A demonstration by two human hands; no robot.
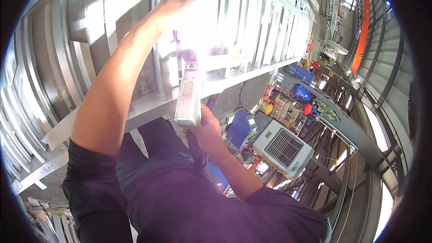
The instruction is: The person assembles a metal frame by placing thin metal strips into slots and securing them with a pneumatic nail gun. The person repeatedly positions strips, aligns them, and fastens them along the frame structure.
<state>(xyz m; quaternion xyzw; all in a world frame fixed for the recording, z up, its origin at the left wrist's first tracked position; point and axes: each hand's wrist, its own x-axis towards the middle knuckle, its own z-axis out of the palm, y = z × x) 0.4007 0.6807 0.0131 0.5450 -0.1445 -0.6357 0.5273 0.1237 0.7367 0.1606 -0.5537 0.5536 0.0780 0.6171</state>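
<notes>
1. Workshop clutter spread beyond the right edge of a metal frame (pixel 258 22): a blue case (pixel 238 130), a pale box with a dark slatted grille (pixel 283 148) and, farther off, a long orange beam (pixel 362 27).
2. Across the frame's near rail (pixel 150 113) lay the line of a pale tool (pixel 186 92), its long axis pointing away from the person, its blunt end toward the body and its far end lost in white glare.
3. Close against the tool's right side, the right hand (pixel 209 128) was the nearer one, curled round its underside; some fingers were hidden.
4. Past the near rail, the left hand (pixel 176 6) reached over the slats, up and slightly left of the tool; glare hid how open it was and whether it held anything.
5. Smooth, shiny and straight-sided, the slats contrasted with the tool's boxy, round-cornered casing and the soft dark sleeves (pixel 92 171).
</notes>
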